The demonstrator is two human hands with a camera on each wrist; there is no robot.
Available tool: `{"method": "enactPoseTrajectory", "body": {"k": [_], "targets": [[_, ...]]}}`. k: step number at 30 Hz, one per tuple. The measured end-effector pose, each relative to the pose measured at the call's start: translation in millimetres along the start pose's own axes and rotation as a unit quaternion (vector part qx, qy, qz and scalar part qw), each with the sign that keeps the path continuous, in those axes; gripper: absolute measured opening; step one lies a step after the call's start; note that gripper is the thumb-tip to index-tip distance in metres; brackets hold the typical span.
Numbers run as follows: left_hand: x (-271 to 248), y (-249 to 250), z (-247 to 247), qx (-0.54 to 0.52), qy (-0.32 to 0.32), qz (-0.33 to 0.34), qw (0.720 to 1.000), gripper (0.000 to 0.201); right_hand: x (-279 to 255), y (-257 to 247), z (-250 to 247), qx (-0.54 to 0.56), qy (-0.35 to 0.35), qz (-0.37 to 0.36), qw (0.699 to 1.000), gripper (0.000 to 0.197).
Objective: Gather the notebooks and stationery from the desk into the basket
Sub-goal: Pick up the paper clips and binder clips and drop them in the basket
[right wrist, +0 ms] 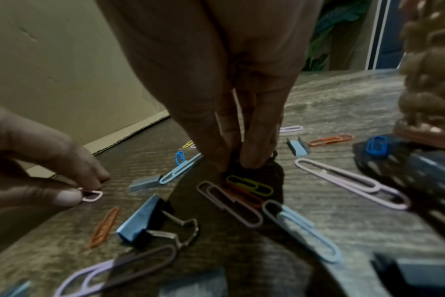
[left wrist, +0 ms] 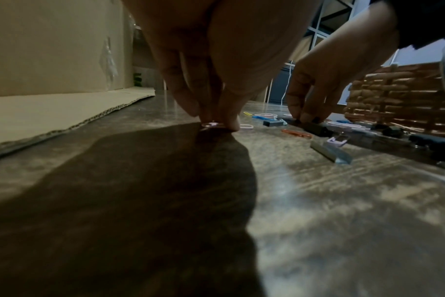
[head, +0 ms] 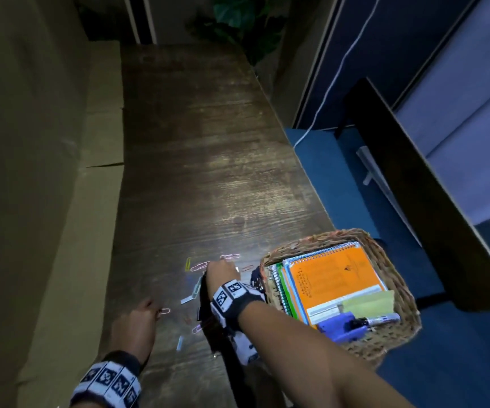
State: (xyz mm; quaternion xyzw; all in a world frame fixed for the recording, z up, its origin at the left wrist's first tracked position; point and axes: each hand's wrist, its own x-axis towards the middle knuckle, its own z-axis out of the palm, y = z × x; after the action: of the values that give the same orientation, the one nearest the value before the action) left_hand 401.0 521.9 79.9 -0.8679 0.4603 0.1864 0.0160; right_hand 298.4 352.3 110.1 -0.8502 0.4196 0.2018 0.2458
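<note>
A wicker basket [head: 391, 260] stands at the desk's right edge and holds an orange spiral notebook [head: 335, 278] on other notebooks, a purple stapler [head: 340, 326] and a marker [head: 382, 320]. Coloured paper clips [right wrist: 351, 182] and a blue binder clip [right wrist: 140, 219] lie scattered left of it. My left hand [head: 156, 309] pinches a small pink paper clip [right wrist: 93, 196] flat on the wood. Further in, my right hand [right wrist: 234, 162] points down and pinches a small black clip [right wrist: 241, 160], most of it hidden by the fingers.
Cardboard sheets [head: 46, 172] line the desk's left side. A dark patterned object [right wrist: 394, 170] with a blue clip on it lies against the basket. Beyond the desk's right edge are blue floor [head: 340, 187] and a dark cabinet [head: 414, 172]. A plant [head: 252, 22] stands at the far end.
</note>
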Motion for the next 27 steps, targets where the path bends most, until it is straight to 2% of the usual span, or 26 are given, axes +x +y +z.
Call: {"method": "enactPoseTrajectory", "body": {"k": [1,3,6,8,11,13,15,18,22,24,27], "targets": [[0,1,1,-0.001,-0.002,-0.002,1.000,0.004,-1,1,0,0.006,-0.003,-0.005,1.000,0.024],[5,1,2,-0.006,-0.011,0.001,1.000,0.008,-4,4,-3,0.042,0.000,-0.015,0.999,0.020],[6,0,0,-0.051,-0.026,-0.024,0.998,0.016,-20,23,-20,0.180,0.029,-0.010,0.983,0.010],[1,-3,0,-0.102,-0.026,-0.063,0.992,0.021,-35,51,-36,0.290,0.060,-0.030,0.955,0.016],[-14,4,-9,-0.203,0.002,-0.094,0.975,0.025,-67,123,-69,0.346,0.127,-0.039,0.929,0.022],[-23,17,-20,-0.258,0.025,-0.089,0.962,0.026,-82,178,-83,0.319,0.187,0.004,0.929,0.020],[-29,37,-33,-0.295,0.018,-0.060,0.953,0.032,-90,227,-89,0.254,0.225,0.074,0.938,0.018],[-38,78,-47,-0.320,-0.017,-0.006,0.947,0.036,-96,268,-91,0.179,0.218,0.147,0.948,0.011],[-47,129,-49,-0.269,-0.036,0.033,0.962,0.039,-90,290,-80,0.094,0.181,0.137,0.969,0.015],[-51,147,-47,-0.271,-0.034,0.021,0.962,0.029,-91,298,-77,0.055,0.172,0.118,0.976,0.018],[-61,187,-51,-0.343,-0.002,0.018,0.939,0.006,-97,315,-78,0.080,0.195,0.088,0.974,0.017]]}}
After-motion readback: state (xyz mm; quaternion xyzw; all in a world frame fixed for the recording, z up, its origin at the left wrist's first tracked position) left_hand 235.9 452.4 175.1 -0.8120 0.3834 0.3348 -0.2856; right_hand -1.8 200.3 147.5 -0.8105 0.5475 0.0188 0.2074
